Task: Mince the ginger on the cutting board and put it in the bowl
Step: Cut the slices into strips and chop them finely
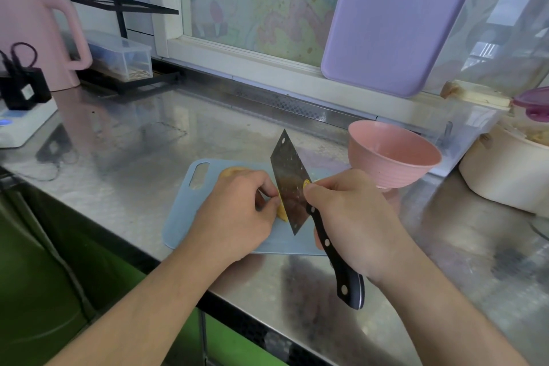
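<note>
Ginger (281,211) on the blue board (178,226), a yellow piece pinned right against the cleaver's (289,187) flat side, with another piece (234,171) lying further back on the board behind the left hand (234,217). That left hand comes in from the lower left, forearm low over the counter (133,134) edge, knuckles up, fingers curled down in a tight claw onto the ginger, fingertips touching the blade. The right hand (353,223) reaches in from the lower right, wrapped closed around the black riveted handle (335,258), thumb pressed on the blade's face just beside a small yellow sticker (306,183); whatever is printed on it is too small to read. The blade stands nearly upright, tip pointing away, edge down on the board. The handle's butt sticks out below the wrist toward the camera.

Just right of the board, a pink bowl (392,154) sits upright on the steel counter, near the right hand's knuckles but not touching. Behind it a lilac board (395,24) leans against the window. Far left, a pink kettle (38,38) and a clear box (121,56).
</note>
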